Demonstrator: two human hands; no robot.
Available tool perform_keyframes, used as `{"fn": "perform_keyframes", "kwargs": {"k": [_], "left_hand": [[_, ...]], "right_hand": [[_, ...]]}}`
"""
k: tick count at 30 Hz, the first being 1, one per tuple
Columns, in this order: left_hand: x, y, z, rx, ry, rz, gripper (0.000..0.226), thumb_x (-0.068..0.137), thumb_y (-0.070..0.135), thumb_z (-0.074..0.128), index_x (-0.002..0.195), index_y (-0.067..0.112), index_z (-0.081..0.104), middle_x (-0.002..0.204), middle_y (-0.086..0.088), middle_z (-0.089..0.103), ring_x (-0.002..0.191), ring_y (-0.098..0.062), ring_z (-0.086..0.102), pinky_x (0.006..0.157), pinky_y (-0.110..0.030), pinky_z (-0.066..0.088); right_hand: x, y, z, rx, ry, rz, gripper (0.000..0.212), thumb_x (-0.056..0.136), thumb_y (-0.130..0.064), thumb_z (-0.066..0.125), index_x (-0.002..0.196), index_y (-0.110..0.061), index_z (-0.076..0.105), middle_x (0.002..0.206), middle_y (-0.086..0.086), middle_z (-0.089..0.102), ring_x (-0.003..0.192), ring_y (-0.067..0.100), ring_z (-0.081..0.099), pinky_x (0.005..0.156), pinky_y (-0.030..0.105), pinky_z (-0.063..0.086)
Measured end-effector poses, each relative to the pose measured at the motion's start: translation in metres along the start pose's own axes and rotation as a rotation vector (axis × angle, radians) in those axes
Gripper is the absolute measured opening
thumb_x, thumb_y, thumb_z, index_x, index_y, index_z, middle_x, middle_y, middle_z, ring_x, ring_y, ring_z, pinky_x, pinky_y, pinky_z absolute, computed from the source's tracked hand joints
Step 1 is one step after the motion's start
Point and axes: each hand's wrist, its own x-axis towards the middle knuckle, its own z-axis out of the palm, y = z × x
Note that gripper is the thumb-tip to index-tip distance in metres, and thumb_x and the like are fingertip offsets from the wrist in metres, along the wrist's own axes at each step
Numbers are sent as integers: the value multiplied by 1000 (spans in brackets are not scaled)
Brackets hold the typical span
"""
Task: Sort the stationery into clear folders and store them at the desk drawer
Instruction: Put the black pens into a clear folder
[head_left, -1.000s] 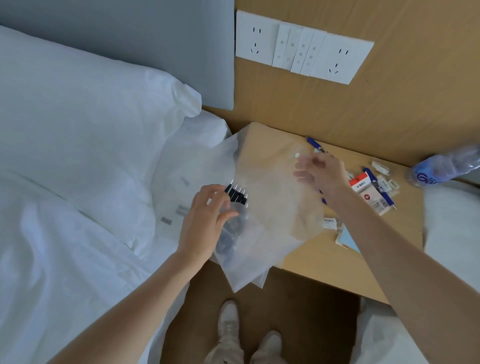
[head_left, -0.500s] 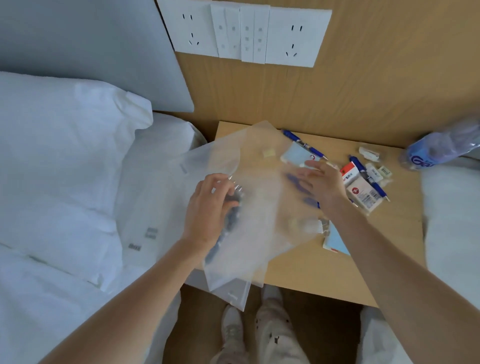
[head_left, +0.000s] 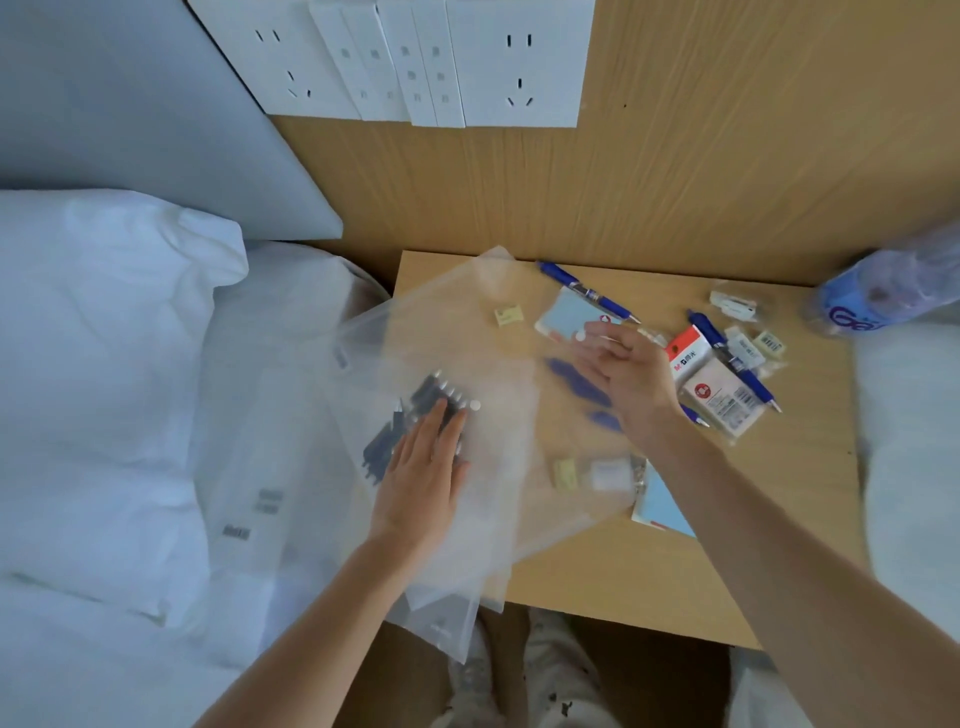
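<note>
Two hands meet a clear folder (head_left: 483, 493) on the desk (head_left: 649, 571): left hand (head_left: 423, 467) presses flat-fingered over black pens (head_left: 415, 415); right hand (head_left: 631, 371) pinches its far right edge.

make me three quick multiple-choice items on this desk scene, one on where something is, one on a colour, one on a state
1. Where are the black pens?
A. inside the clear folder
B. loose beside the bottle
C. on the pillow

2. What colour is the pen lying at the back of the desk?
A. red
B. blue
C. green

3. How does the left hand lie?
A. curled in a fist above the desk
B. pinching a pen
C. flat, with straight fingers, on the folder over the black pens

Answers: 1 A, they show through the plastic under the hand. 2 B, its barrel is plainly blue. 3 C, the fingers lie straight on the folder.
</note>
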Motion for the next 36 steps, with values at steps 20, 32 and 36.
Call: {"fn": "perform_keyframes", "kwargs": {"k": [20, 32, 36], "left_hand": [[18, -7, 21, 198, -113, -82, 56, 102, 32, 33, 151, 29, 7, 158, -6, -11, 146, -26, -7, 117, -39, -2], [13, -35, 22, 348, -145, -116, 59, 101, 41, 29, 148, 41, -6, 154, -7, -25, 143, -35, -10, 113, -52, 7], [14, -34, 24, 369, -152, -121, 59, 102, 42, 28, 147, 41, -10, 154, -7, -27, 142, -36, -11, 113, -51, 6]], "right_hand": [[-28, 62, 41, -1152, -344, -394, 47, 97, 2, 36, 142, -13, 40, 140, 3, 36, 118, 18, 48, 80, 7, 25], [-21, 94, 40, -1453, -393, -471, 71, 96, -48, 38, 151, -29, -3, 157, -1, -18, 144, 23, -19, 116, 42, -8], [-20, 96, 38, -1406, -401, -529, 65, 98, -40, 40, 151, -27, 4, 159, -2, -10, 145, 19, -14, 119, 40, -3]]}}
